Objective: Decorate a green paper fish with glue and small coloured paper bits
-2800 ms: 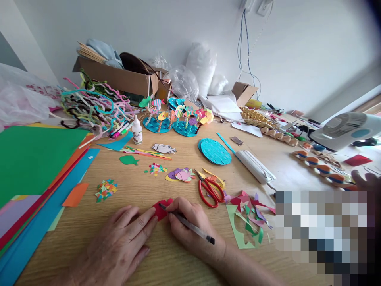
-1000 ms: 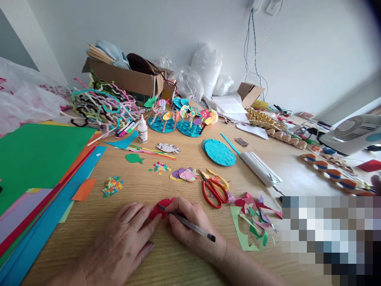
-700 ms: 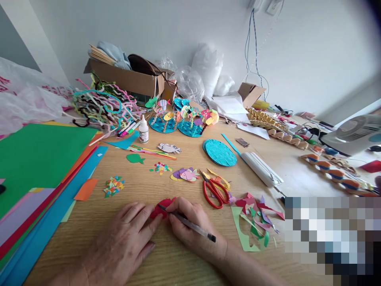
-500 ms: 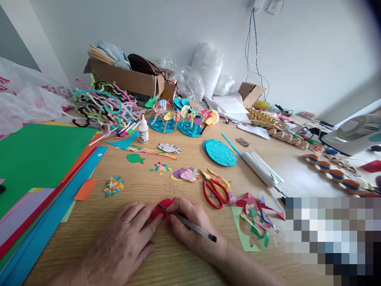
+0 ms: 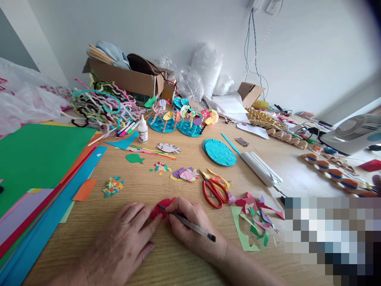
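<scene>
A small red paper cutout, partly covered by fingers, lies on the wooden table between my hands. My left hand rests flat, fingers stretched out, its fingertips pressing the cutout's left and lower edge. My right hand pinches a pen with a clear barrel and dark end cap; its tip touches the red paper. Beyond them lie several paper fish, among them a pink fish and a green fish. Red-handled scissors lie open to the right of my right hand.
Coloured paper sheets are stacked at the left, near a heap of paper bits. A glue bottle stands farther back. Paper scraps, a white pouch and blue discs lie to the right.
Almost nothing differs. Both hands keep their places on the red cutout with the pen tip still on it; the whole view has shifted very slightly.
</scene>
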Demonstrator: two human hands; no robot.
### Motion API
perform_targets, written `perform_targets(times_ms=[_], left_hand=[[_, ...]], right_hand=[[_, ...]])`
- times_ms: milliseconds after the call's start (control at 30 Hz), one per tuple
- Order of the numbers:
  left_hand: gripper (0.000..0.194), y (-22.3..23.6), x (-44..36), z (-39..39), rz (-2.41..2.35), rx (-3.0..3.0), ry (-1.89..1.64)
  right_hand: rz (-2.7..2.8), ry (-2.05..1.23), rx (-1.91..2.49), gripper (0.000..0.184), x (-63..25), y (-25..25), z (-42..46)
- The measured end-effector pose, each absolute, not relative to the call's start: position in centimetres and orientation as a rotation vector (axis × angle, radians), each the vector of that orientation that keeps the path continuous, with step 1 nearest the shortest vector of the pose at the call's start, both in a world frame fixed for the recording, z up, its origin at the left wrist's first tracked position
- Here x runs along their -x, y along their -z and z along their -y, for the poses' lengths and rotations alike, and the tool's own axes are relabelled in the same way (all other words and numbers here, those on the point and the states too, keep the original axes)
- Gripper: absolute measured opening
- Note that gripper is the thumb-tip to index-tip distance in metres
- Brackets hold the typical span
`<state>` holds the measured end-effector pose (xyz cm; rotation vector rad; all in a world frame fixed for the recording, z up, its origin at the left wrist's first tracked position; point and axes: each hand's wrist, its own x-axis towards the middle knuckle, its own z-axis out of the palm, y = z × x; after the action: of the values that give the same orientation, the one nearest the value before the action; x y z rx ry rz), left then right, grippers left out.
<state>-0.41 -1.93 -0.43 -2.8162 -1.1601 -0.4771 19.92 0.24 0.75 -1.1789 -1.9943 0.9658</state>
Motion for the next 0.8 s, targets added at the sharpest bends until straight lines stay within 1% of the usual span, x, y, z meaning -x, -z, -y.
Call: perform_targets(times_ms=[167, 467, 800], left_hand=[[0.045, 0.32, 0.34, 1.86, 1.164, 2.817, 0.434], [0.045, 0.2, 0.29, 2.0, 1.235, 2.862, 0.35], [0.045, 0.55, 0.47, 1.87, 1.174, 2.837, 0.44]], right_hand=[[2.016, -0.972, 1.168, 0.015, -19.94, -0.84, -0.25], [2.022, -0.968, 1.18, 0.013, -19.98, -0.85, -0.27], [1.978, -0.952, 1.166, 0.013, -20.06, -0.68, -0.26]])
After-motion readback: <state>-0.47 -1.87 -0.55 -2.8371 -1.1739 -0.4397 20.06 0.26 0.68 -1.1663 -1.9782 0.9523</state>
